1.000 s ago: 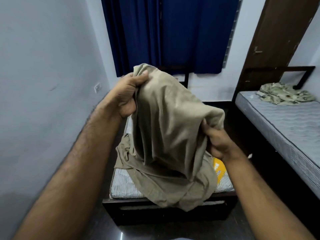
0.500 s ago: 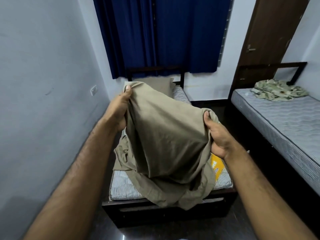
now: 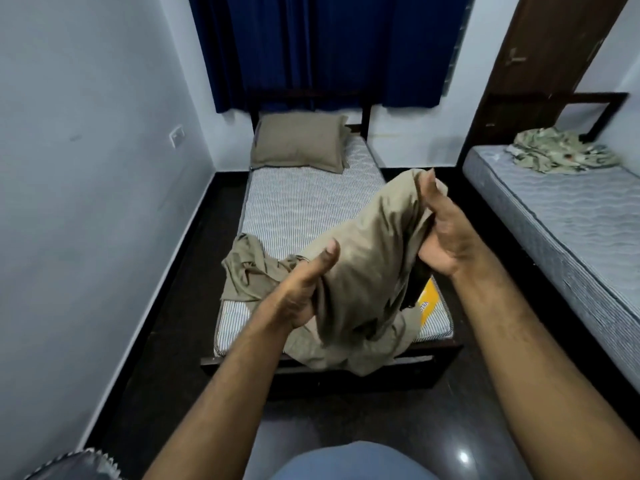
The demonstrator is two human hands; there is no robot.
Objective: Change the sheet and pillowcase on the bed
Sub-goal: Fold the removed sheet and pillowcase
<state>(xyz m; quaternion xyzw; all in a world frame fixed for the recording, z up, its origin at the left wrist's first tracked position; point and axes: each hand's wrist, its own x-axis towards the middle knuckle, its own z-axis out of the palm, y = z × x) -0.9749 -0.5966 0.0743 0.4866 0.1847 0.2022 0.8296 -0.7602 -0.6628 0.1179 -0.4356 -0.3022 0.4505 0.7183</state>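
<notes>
I stand at the foot of a narrow bed with a bare striped mattress [image 3: 304, 206]. A khaki sheet [image 3: 367, 251] hangs bunched between my hands, its lower part heaped on the mattress foot. My left hand [image 3: 304, 289] grips the sheet's lower edge, thumb on top. My right hand [image 3: 440, 230] pinches a higher fold, thumb pointing up. A pillow in a khaki pillowcase [image 3: 299, 142] lies at the head of the bed.
A second bed [image 3: 568, 216] with a grey mattress stands to the right, a crumpled patterned cloth [image 3: 561, 152] on it. A yellow label [image 3: 427, 299] shows at the mattress foot. Blue curtains [image 3: 329, 46] hang behind; a brown door [image 3: 554, 46] is at right. Dark floor runs between the beds.
Both hands have lowered the sheet and shifted it to the right, uncovering the pillow and mattress. My view has tipped downward.
</notes>
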